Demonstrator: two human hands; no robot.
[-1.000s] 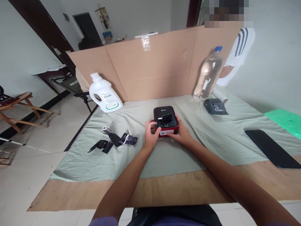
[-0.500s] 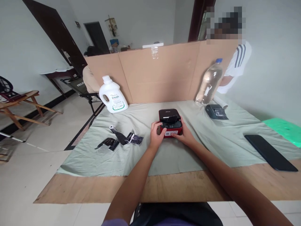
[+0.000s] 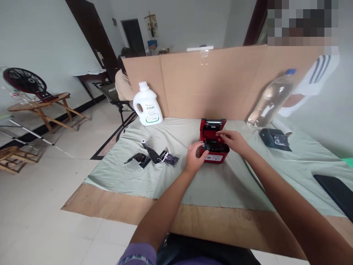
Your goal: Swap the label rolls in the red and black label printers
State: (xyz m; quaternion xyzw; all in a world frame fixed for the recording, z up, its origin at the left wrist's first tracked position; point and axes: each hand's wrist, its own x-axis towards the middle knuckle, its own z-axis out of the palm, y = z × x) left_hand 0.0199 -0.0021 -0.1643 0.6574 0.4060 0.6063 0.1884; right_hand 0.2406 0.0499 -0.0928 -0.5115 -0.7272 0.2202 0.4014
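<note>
A small red and black box-shaped machine, which looks like a label printer (image 3: 216, 158), sits on the cloth before me. Its lid (image 3: 211, 129) stands raised, baring a red inside and a dark hollow. My left hand (image 3: 195, 156) grips the front left corner, thumb on the front and fingers along the side. My right hand (image 3: 233, 141) is over the right side with fingers stretched toward the inner lid; whether they touch it I cannot tell. To the left lie a black strip unwound from a small roll (image 3: 150, 150), a crumpled black piece (image 3: 139, 160) and another black piece (image 3: 168, 158).
A white detergent jug (image 3: 149, 106) and a clear bottle with a blue cap (image 3: 271, 99) stand before a cardboard screen (image 3: 204, 88). At right are a dark device (image 3: 274, 139), a white roll (image 3: 282, 127) and a black phone (image 3: 335, 193). A person (image 3: 311, 82) is behind the screen.
The printer's lid has swung up and back from closed. My right hand has risen from the printer's side toward the lid, while my left hand stays on the body. The view has shifted.
</note>
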